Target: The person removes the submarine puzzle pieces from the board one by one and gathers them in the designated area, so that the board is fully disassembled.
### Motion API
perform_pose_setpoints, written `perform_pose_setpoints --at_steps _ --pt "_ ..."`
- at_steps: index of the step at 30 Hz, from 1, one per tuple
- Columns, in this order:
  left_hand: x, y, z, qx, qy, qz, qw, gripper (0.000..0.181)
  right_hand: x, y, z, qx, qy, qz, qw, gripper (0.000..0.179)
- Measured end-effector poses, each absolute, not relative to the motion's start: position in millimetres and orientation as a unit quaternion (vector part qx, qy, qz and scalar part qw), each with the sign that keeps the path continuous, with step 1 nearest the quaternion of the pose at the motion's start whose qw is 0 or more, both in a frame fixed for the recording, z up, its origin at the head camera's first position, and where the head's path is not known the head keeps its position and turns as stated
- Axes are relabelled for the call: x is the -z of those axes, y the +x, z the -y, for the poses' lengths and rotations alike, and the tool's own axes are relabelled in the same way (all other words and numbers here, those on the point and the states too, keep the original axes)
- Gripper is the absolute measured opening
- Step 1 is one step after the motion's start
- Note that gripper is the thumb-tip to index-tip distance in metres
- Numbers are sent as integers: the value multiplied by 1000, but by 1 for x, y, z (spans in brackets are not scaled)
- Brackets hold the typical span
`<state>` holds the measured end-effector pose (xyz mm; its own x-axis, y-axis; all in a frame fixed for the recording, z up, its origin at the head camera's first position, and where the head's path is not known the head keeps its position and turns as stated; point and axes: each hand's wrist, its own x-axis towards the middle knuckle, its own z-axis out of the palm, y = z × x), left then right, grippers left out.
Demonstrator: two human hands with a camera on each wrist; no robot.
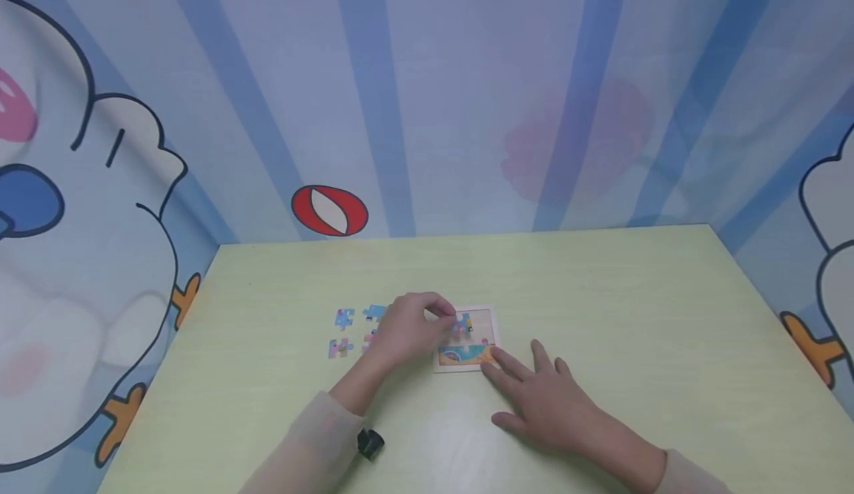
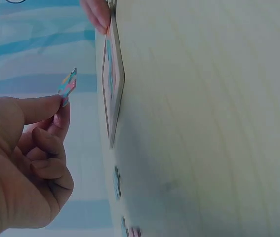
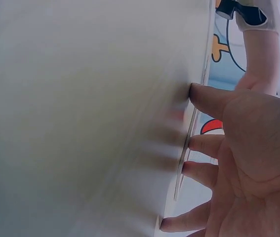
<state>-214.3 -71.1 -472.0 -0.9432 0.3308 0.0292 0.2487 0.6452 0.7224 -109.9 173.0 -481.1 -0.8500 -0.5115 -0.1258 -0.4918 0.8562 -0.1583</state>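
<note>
Between thumb and fingertip, my left hand [image 1: 408, 327] pinches a small colourful jigsaw piece [image 2: 67, 85], raised over the puzzle tray. The tray [image 1: 495, 322] is shallow, with a pale rim. Its near row holds fitted pieces [image 1: 460, 355] with a teal and orange picture; the far part shows bare board. My right hand [image 1: 552, 405] lies palm down with fingers spread, its foremost fingertips on the tray's near right corner. In the right wrist view, those fingers [image 3: 201, 145] are straight, and the thumb touches the table.
Several loose jigsaw pieces [image 1: 344, 319] lie on the table left of the tray, some partly behind my left hand. The pale yellow table [image 1: 620, 294] ends at a patterned backdrop [image 1: 454, 93]. A black wrist device [image 1: 370, 443] shows by my left sleeve.
</note>
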Motion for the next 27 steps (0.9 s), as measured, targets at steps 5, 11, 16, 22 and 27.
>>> perform_pose_setpoints --at_steps 5,11,16,22,27 --pt "472 -213 95 -388 139 -910 50 7 482 -110 -173 56 -264 -960 76 70" --pt "475 -211 120 -367 105 -922 59 7 482 -109 -172 56 -268 -959 71 70" --pt "479 -211 131 -346 95 -930 85 7 481 -109 -172 60 -268 -959 74 70" --pt "481 -211 136 -319 113 -937 91 5 483 -109 -173 56 -269 -959 71 71" --pt "483 -212 138 -306 118 -940 90 4 482 -109 -173 56 -274 -958 66 70"
